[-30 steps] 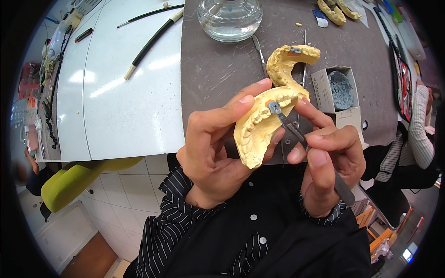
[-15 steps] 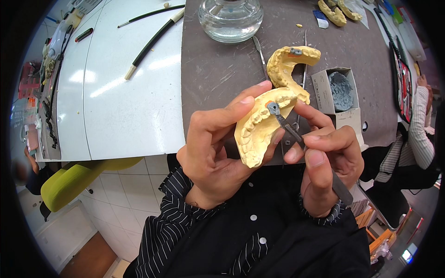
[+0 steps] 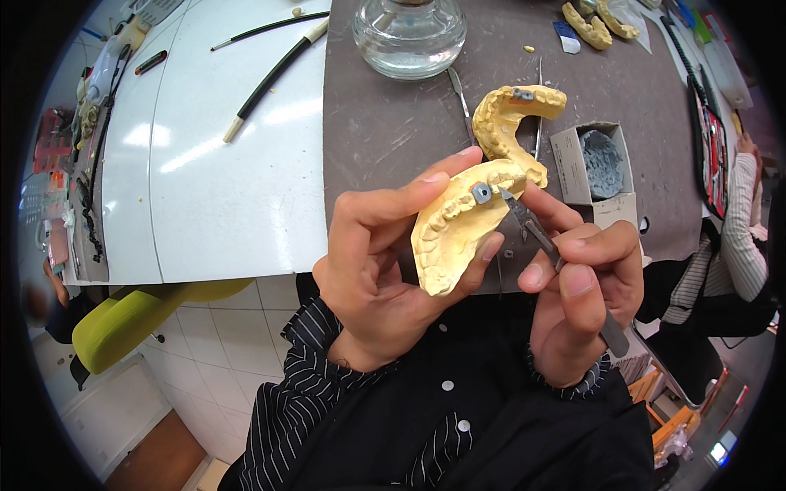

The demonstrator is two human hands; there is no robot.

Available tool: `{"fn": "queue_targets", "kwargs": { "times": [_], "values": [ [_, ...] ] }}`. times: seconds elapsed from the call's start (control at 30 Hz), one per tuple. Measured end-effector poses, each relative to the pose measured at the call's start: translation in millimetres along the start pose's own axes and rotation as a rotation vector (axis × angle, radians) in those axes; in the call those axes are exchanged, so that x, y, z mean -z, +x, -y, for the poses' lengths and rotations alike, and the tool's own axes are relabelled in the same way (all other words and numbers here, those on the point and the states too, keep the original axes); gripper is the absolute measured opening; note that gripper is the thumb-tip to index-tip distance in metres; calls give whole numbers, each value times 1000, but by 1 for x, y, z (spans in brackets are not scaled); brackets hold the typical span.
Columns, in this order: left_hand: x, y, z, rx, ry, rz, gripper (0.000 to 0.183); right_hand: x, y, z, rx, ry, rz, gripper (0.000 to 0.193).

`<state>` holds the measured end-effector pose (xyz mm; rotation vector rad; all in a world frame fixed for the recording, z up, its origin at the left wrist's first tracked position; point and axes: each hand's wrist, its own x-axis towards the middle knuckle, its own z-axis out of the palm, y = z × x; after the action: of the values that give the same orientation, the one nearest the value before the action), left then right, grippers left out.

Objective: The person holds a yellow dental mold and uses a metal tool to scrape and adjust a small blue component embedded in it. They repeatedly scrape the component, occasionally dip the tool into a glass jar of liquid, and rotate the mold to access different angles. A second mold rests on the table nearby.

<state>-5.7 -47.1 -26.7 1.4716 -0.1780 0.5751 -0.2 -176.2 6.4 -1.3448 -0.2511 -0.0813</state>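
Note:
Tilted up in my left hand (image 3: 381,250) is a yellow plaster dental model (image 3: 446,231), its row of teeth facing me. A small blue-grey wax piece (image 3: 481,193) with a dark hole sits among the teeth. My right hand (image 3: 585,286) pinches the handle of a scalpel (image 3: 542,236) between thumb and fingers. The blade tip is close beside the wax piece, over the neighbouring tooth; whether it touches cannot be told. Just beyond, a second yellow dental model (image 3: 495,114) lies on the mat with grey wax on some of its teeth.
A small carton of blue wax shavings (image 3: 603,164) stands right of the models. Behind are a glass spirit burner (image 3: 409,37), a metal carving tool (image 3: 461,94) and more plaster models (image 3: 589,26). A black tube (image 3: 274,82) lies on the white table (image 3: 229,188). Another person's sleeve (image 3: 741,221) shows far right.
The scalpel blade has come off the wax piece and shifted slightly right. My right hand has moved a little right with it. The model in my left hand has turned only slightly.

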Motion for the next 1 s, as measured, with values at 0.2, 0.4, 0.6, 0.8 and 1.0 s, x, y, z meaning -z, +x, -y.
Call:
{"fn": "queue_targets", "kwargs": {
  "times": [0.2,0.4,0.6,0.8,1.0],
  "values": [
    [-2,2,-3,27,-29,-28,43,1,1,2,13,-63,50,13],
    [-1,2,-2,11,-29,-2,43,2,1,2,22,-112,52,12],
    [0,1,0,-11,-45,7,43,0,1,2,26,-151,72,11],
    [1,0,1,-37,-31,15,43,2,0,1,46,-110,75,10],
    [1,1,1,-42,-34,11,43,1,2,4,45,-147,72,10]
  ]
}}
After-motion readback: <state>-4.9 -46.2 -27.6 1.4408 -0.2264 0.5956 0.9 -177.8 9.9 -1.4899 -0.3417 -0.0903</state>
